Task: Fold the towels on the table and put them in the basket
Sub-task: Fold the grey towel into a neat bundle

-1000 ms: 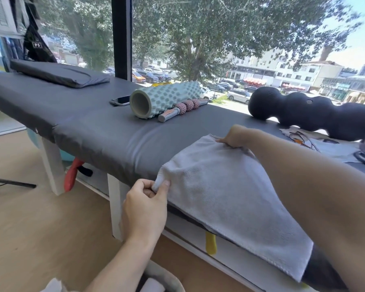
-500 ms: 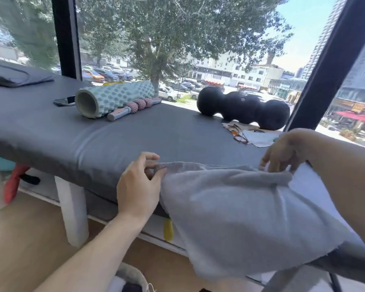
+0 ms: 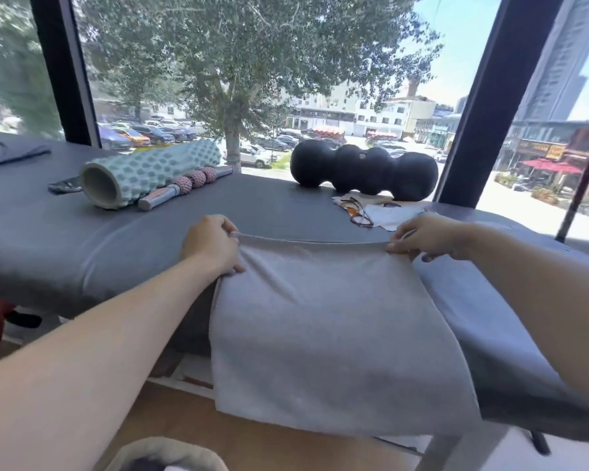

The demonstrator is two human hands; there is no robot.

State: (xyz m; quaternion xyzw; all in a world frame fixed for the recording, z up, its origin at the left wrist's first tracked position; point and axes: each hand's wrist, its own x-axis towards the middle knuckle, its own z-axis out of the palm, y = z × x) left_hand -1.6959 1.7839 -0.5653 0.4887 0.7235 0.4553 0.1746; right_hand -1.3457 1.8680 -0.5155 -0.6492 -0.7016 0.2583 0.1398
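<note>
A light grey towel [image 3: 334, 331] hangs over the near edge of the dark padded table [image 3: 82, 239], its lower half draped below the table edge. My left hand [image 3: 211, 244] pinches the towel's upper left corner. My right hand [image 3: 425, 236] pinches the upper right corner. The top edge is stretched taut between both hands, just above the table surface. A beige basket rim [image 3: 160, 452] shows at the bottom left on the floor; its contents are mostly out of frame.
On the table behind the towel lie a mint foam roller [image 3: 147, 171], a pink massage stick [image 3: 184, 186], a phone [image 3: 63, 185], a black peanut roller [image 3: 364, 169], and glasses on white cloths [image 3: 385, 212]. A dark folded pad [image 3: 7, 153] sits far left. Windows stand behind.
Both hands have lifted the towel's corners and spread them apart, pulling the top edge straight. The towel now hangs flat over the table edge; the view has shifted right.
</note>
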